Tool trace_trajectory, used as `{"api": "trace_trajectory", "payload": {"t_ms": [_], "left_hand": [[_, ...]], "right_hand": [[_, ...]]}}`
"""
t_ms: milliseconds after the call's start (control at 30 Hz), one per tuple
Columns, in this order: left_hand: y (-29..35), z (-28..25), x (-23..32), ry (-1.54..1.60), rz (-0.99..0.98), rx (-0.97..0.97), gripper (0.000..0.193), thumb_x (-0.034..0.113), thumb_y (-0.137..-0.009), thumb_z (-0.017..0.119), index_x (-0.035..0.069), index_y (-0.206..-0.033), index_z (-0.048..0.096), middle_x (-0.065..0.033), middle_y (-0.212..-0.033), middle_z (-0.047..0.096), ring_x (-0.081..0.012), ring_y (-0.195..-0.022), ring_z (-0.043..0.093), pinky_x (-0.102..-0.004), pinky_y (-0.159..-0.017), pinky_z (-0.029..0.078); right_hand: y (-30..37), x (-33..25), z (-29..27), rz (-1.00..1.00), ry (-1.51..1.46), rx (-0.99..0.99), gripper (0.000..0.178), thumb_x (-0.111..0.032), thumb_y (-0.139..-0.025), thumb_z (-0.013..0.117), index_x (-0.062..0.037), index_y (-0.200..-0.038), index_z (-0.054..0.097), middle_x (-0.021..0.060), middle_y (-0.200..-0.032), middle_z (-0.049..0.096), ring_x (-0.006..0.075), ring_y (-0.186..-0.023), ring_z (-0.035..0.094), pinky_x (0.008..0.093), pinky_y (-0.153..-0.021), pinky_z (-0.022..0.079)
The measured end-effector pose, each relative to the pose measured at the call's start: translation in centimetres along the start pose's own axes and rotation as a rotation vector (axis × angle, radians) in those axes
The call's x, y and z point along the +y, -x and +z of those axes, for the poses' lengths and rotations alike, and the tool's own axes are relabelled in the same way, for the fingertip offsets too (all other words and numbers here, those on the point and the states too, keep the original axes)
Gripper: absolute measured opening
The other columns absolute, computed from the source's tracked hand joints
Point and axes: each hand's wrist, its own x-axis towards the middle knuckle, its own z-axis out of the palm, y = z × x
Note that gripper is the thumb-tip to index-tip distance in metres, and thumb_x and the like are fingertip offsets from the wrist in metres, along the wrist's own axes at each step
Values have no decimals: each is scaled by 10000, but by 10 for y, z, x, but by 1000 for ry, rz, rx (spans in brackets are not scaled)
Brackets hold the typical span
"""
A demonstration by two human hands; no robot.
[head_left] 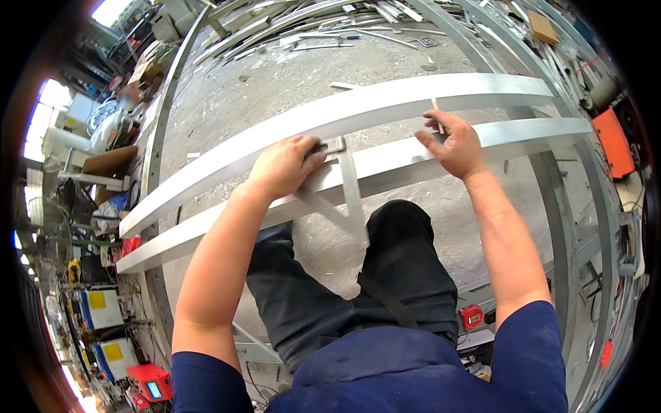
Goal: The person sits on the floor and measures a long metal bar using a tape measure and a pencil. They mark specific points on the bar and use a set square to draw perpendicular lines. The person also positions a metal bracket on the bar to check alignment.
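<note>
Triangular metal square: lying across the near pale bar [392, 153], its blurred lower corner [354, 199] hanging past the edge toward the knees.
Left hand [284, 166]: I've got it curled on the square's upper end, right over that bar.
Right hand [456, 146]: fingers pinched round a thin pale stick [437, 110], up by the same bar, well apart from the square.
Far bar [413, 91]: running alongside, just beyond both hands.
Grey frame: I see its left rail [157, 141] and right rail [561, 199] carrying the two bars.
Lower right: red tape measure [471, 316] beside the thigh.
Concrete floor [241, 93]: loose metal strips [296, 33] heaped at the far end.
</note>
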Motion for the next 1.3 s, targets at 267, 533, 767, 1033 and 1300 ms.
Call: {"api": "trace_trajectory", "payload": {"t_ms": [267,533,767,1033,1300], "left_hand": [[10,26,19,-44,-20,82,453,366,-1064,569,71,-1401,637,-174,-1149,690,-388,-1129,657,-462,-990,512],[5,31,10,0,14,108,417,320,-1068,572,72,-1396,644,-179,-1130,685,-401,-1097,659,-474,-965,517],[4,29,13,8,2,95,424,321,-1068,574,68,-1402,639,-184,-1147,686,-398,-1122,657,-475,-988,513],[4,31,11,11,-10,103,418,336,-1063,586,58,-1368,655,-184,-1152,690,-395,-1119,663,-478,-988,514],[6,31,11,36,-18,106,405,331,-1057,592,69,-1357,664,-181,-1154,693,-399,-1123,659,-477,-986,515]], "right_hand": [[5,0,-2,37,19,2,511,-479,-872,841,-71,-1166,752,88,-961,784,243,-802,712,365,-739,575],[3,-1,3,5,48,5,440,-445,-863,852,-110,-1131,752,68,-924,773,234,-786,704,362,-724,571],[3,2,4,-27,49,9,427,-432,-870,848,-103,-1124,749,68,-912,765,234,-774,693,360,-714,571],[3,2,5,-46,73,14,416,-435,-880,841,-107,-1119,749,63,-906,765,234,-769,690,360,-710,569],[4,2,6,-33,68,14,418,-428,-879,840,-106,-1128,748,63,-920,766,237,-777,690,364,-716,566]]}}
